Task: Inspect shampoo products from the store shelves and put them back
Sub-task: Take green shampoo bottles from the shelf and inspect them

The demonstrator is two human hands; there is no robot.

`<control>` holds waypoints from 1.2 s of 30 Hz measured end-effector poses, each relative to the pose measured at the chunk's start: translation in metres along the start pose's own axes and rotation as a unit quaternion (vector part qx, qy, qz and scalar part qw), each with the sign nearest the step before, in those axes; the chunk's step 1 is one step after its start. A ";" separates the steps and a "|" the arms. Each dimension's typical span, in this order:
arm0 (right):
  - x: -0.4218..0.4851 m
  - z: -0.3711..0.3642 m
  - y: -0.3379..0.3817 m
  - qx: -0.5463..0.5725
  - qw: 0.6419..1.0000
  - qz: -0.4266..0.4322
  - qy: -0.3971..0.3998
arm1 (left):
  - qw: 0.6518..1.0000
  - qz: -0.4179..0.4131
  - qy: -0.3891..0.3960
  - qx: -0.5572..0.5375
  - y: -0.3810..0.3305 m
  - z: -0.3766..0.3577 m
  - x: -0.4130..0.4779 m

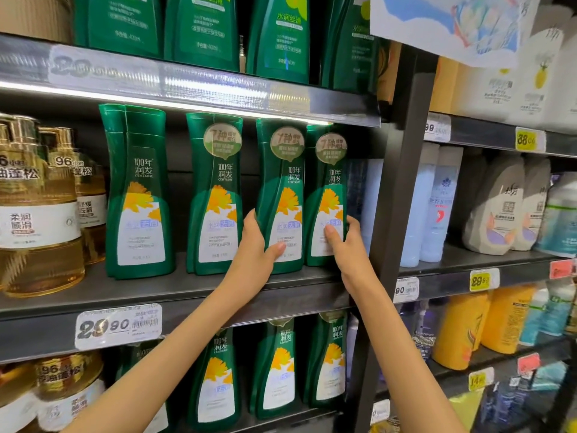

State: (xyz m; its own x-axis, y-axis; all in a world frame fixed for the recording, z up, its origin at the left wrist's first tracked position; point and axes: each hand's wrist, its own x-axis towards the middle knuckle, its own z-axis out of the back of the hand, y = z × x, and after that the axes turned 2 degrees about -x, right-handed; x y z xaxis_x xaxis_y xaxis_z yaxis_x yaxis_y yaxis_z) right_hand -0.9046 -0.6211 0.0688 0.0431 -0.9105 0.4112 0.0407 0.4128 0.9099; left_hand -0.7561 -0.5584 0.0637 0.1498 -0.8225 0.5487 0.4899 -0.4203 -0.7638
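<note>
a shop: shelves (pixel 187 295) of shampoo bottles (pixel 140 195), price tags (pixel 118 325)

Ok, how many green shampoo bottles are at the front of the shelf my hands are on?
4. The leftmost bottle, the second bottle, the third bottle held by the left hand, and the rightmost bottle held by the right hand. More stand behind, partly hidden.

The green bottles (pixel 140 195) before me read "100年润发 CENTAINE". I make out "29.90" on the shelf's price tag (pixel 118 325) and "96" on the golden bottles (pixel 64 161).
</note>
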 end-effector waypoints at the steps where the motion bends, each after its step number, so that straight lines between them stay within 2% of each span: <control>1: 0.000 0.000 0.000 -0.002 1.000 0.004 -0.002 | 1.000 -0.003 -0.001 0.002 0.000 0.001 0.000; 9: -0.001 -0.001 -0.003 -0.019 1.000 0.020 -0.002 | 1.000 -0.006 -0.003 0.001 -0.002 0.003 -0.002; 18: -0.002 -0.001 -0.006 -0.031 0.998 0.022 -0.050 | 1.000 0.000 0.022 -0.007 -0.005 0.005 -0.003; 25: -0.012 -0.004 -0.001 -0.018 0.996 0.030 -0.077 | 1.000 -0.009 0.011 0.006 -0.008 0.009 -0.008; 30: -0.027 -0.012 0.003 -0.093 0.984 0.062 -0.140 | 1.000 0.001 0.008 0.005 -0.008 0.011 -0.008; 36: -0.061 -0.026 -0.010 -0.205 0.962 0.088 -0.156 | 0.998 0.034 -0.039 0.034 -0.006 0.008 -0.009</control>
State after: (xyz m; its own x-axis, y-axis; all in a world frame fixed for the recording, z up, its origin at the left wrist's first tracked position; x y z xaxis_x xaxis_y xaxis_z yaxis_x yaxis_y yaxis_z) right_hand -0.8814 -0.5694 0.0336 -0.2146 -0.7614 0.6117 0.4532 0.4772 0.7529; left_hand -0.7536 -0.5455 0.0665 0.2500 -0.8147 0.5233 0.5336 -0.3350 -0.7765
